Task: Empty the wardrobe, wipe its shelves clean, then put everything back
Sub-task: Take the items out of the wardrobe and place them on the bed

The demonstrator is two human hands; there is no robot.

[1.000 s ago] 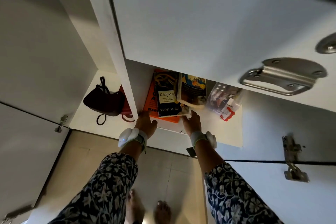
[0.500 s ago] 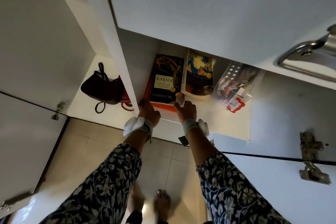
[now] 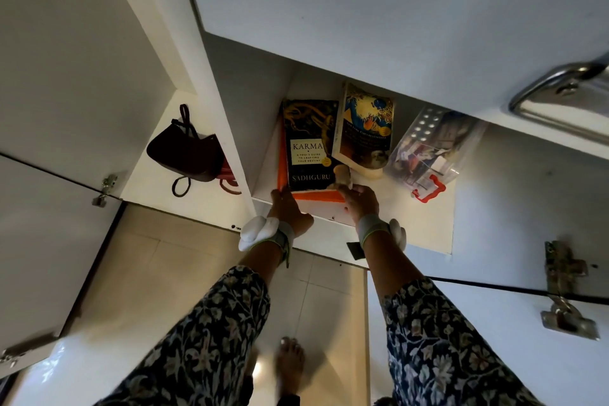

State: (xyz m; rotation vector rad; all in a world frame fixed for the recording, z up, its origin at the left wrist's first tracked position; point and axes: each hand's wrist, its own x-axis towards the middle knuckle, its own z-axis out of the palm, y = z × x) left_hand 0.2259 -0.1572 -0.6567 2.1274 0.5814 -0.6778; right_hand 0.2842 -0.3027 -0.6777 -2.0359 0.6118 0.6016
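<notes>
Reaching up — left hand [image 3: 290,208], right hand [image 3: 359,201] each grip clamping orange book [image 3: 316,197] edge

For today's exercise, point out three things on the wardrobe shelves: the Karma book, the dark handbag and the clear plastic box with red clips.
Karma book [image 3: 308,145]: head view, front cover.
Dark handbag [image 3: 184,155]: head view, bag body.
Clear plastic box [image 3: 428,148]: head view, transparent side.

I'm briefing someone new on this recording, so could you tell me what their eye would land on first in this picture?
Most striking is the black Karma book lying on an orange book on the right shelf, with the left hand and right hand at the stack's front edge. Beside it lie a blue-and-orange paperback and a clear pouch; a dark handbag sits in the left compartment.
</notes>
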